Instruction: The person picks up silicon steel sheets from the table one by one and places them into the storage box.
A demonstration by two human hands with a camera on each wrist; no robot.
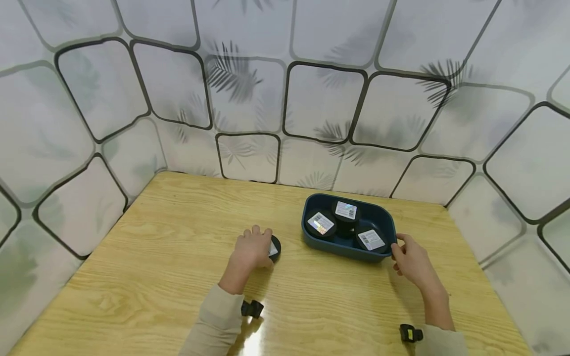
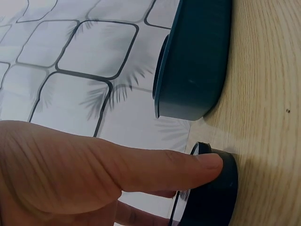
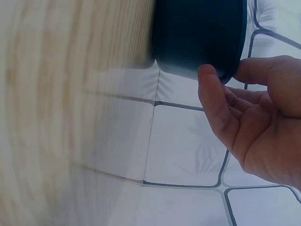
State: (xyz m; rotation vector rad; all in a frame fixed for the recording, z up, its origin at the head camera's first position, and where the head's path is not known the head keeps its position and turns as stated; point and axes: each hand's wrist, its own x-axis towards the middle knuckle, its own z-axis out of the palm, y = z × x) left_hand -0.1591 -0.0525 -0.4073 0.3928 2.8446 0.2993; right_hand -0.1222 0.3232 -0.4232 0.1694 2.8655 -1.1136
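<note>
My left hand [image 1: 253, 248] holds a black round container [image 1: 277, 243] with a pale label on top, standing on the table left of a dark blue bin [image 1: 345, 250]. In the left wrist view the thumb [image 2: 197, 167] lies against the side of this container [image 2: 211, 200]; the other fingers are mostly hidden. Several similar black containers [image 1: 321, 224] with shiny white labels sit inside the bin. At the bin's right end, my right hand [image 1: 415, 264] pinches the rim near the front corner, thumb and forefinger on either side, as the right wrist view also shows.
The light wooden table [image 1: 178, 232] carries the bin toward its back right. Behind and at both sides stand walls covered with pale patterned cloth [image 1: 249, 158]. A black strap device [image 1: 252, 308] is at the left wrist, another [image 1: 410, 333] at the right.
</note>
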